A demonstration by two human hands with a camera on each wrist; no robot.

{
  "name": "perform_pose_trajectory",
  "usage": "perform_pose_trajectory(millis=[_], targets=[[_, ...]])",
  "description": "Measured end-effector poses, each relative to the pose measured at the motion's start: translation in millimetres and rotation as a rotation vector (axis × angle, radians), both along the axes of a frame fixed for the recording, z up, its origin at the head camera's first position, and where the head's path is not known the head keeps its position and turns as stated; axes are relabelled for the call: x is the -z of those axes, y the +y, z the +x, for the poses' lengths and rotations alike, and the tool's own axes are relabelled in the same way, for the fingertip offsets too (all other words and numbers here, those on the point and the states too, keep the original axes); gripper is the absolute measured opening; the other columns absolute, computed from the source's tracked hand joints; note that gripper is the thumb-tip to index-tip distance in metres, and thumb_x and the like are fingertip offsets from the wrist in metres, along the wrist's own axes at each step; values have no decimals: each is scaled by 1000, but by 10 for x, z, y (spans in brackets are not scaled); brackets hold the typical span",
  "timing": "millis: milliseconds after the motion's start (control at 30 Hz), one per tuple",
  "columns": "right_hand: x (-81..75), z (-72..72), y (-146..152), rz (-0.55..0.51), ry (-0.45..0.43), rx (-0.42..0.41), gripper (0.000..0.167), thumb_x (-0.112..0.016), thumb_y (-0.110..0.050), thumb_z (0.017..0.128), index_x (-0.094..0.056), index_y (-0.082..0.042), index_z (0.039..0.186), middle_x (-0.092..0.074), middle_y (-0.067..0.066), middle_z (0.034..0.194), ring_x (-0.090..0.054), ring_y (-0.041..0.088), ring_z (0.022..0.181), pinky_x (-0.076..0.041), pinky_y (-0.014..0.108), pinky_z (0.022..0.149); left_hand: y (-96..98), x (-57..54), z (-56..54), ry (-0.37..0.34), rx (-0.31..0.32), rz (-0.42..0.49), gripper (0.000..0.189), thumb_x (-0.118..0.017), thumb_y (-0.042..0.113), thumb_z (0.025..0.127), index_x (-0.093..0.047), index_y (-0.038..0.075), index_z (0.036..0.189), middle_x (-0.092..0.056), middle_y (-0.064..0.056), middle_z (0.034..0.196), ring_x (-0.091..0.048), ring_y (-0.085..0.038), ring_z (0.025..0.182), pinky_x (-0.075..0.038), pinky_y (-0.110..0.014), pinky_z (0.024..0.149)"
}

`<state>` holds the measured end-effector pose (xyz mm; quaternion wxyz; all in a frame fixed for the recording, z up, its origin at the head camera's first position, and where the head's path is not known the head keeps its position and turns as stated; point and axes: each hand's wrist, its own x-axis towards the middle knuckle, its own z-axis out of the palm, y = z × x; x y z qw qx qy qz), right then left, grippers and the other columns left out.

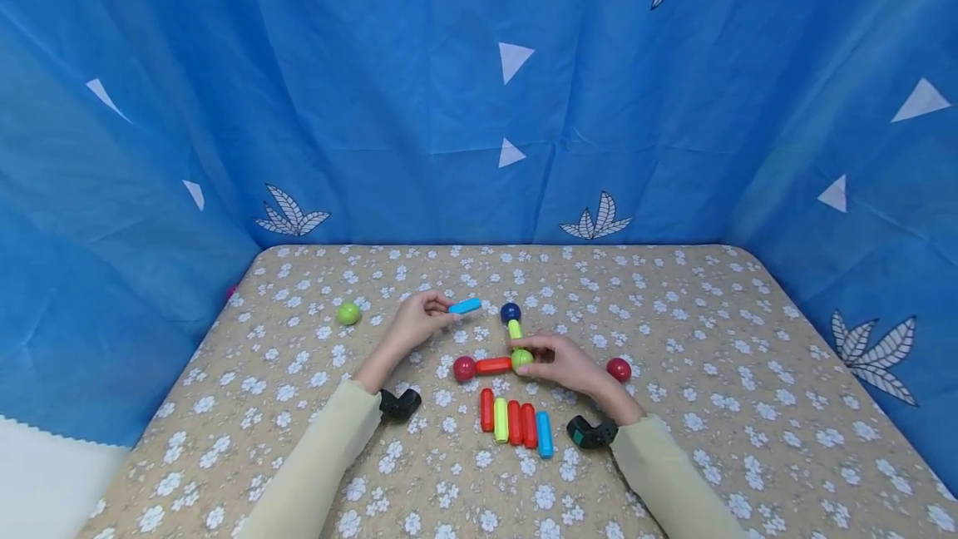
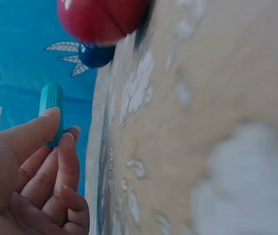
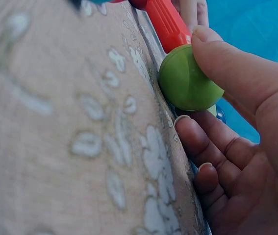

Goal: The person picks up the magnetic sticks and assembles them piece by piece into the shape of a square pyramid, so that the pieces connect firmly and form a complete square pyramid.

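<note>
Between thumb and fingers, my left hand (image 1: 419, 318) pinches a blue rod (image 1: 466, 306), lifted off the cloth in the left wrist view. My right hand (image 1: 561, 363) grips a green ball (image 1: 522, 359), thumb on one side and fingers on the other. From that ball a red rod (image 1: 493, 366) runs left to a red ball (image 1: 464, 368), and a yellow-green rod (image 1: 514, 328) runs away to a dark blue ball (image 1: 511, 313). These joined pieces form an L on the table. The right fingers partly cover the green ball and the yellow-green rod's near end.
Near the front lies a row of loose rods (image 1: 515, 422), red, yellow-green and blue. A loose green ball (image 1: 348, 314) sits at the left, and another red ball (image 1: 619, 369) at the right. Flowered cloth (image 1: 247, 406) covers the table; blue curtains (image 1: 449, 106) hang behind and beside it.
</note>
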<state>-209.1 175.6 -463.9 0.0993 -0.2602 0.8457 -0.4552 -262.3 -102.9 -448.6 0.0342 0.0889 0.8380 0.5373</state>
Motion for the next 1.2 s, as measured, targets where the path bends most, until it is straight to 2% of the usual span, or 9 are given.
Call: perform_pose_trajectory(millis=[167, 400, 567, 700, 933, 1200], targets=[[-18, 12, -35, -7, 2, -12, 34, -71, -17, 85, -66, -10, 119, -55, -1, 91, -47, 18, 75, -41, 27, 62, 44, 38, -142, 50, 32, -98, 18, -76, 12, 79, -66, 3, 92, -63, -3, 82, -58, -16, 72, -47, -29, 62], [-309, 151, -98, -36, 8, -37, 32, -68, -6, 86, -64, 3, 116, -56, 7, 92, -47, 23, 74, -40, 28, 61, 94, 16, -203, 92, 95, -175, 16, -78, 14, 77, -70, 8, 90, -61, 0, 78, -52, -16, 66, -43, -29, 59], [-162, 93, -80, -26, 19, -15, 32, -70, -12, 85, -66, -5, 116, -56, 1, 90, -46, 18, 73, -40, 27, 61, 130, 46, -187, 107, 130, -184, 16, -78, 13, 78, -70, 6, 90, -61, 1, 77, -51, -15, 64, -42, -28, 57], [-36, 41, -84, -30, 39, -42, 33, -71, -19, 84, -67, -9, 116, -57, -3, 90, -47, 16, 72, -41, 27, 60, 156, 80, -174, 111, 133, -183, 15, -78, 13, 77, -70, 8, 89, -60, 2, 75, -51, -15, 64, -42, -28, 57], [-27, 42, -101, 4, 60, -33, 31, -72, -21, 84, -68, -12, 114, -56, -4, 87, -47, 16, 71, -42, 27, 60, 186, 89, -188, 112, 129, -189, 14, -78, 14, 78, -71, 9, 88, -60, 2, 75, -51, -16, 65, -43, -28, 58], [-46, 30, -123, 121, 162, -17, 36, -73, -36, 81, -66, -22, 113, -47, -4, 88, -46, 13, 71, -43, 27, 59, 209, 64, -178, 107, 115, -175, 15, -77, 13, 78, -72, 7, 91, -60, 1, 75, -51, -15, 64, -42, -28, 57]])
